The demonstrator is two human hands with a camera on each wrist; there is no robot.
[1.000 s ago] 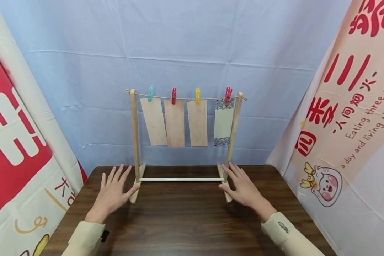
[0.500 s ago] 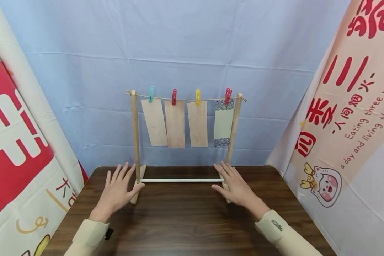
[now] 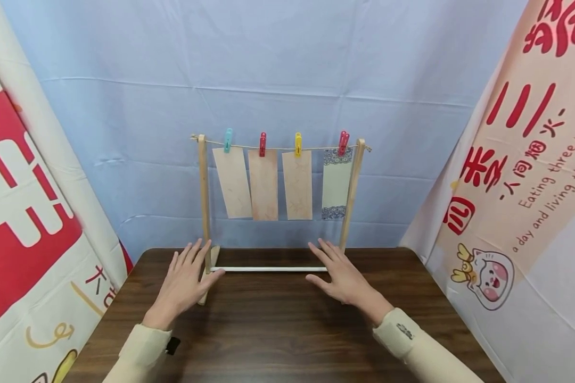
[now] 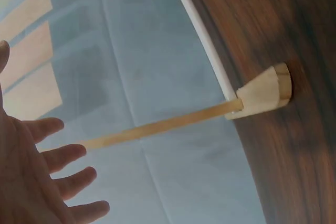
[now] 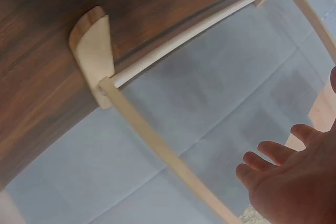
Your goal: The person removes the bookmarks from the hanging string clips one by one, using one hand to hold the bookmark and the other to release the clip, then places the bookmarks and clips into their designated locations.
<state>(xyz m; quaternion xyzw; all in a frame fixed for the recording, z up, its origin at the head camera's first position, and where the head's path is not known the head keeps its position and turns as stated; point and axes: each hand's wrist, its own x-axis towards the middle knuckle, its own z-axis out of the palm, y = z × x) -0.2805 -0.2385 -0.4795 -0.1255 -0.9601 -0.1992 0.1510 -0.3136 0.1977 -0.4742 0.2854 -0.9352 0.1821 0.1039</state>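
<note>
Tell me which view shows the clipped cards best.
The head view: all four cards hang from the string in full. The left wrist view catches only blurred parts of three cards; the right wrist view shows just one card's edge.

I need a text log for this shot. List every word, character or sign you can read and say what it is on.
"Eating three mea..." on the right banner, cut off by the frame edge.
"a day and living thro..." on the same banner, also cut off.
"人间烟火" in small red characters and "三" in large red strokes on the same banner; other large red characters are cut off.
Left banner: big white and red shapes, only partly in view, unreadable.
Hanging cards: faint patterns, no readable text.
Right sleeve: small dark mark, too small to read.
</note>
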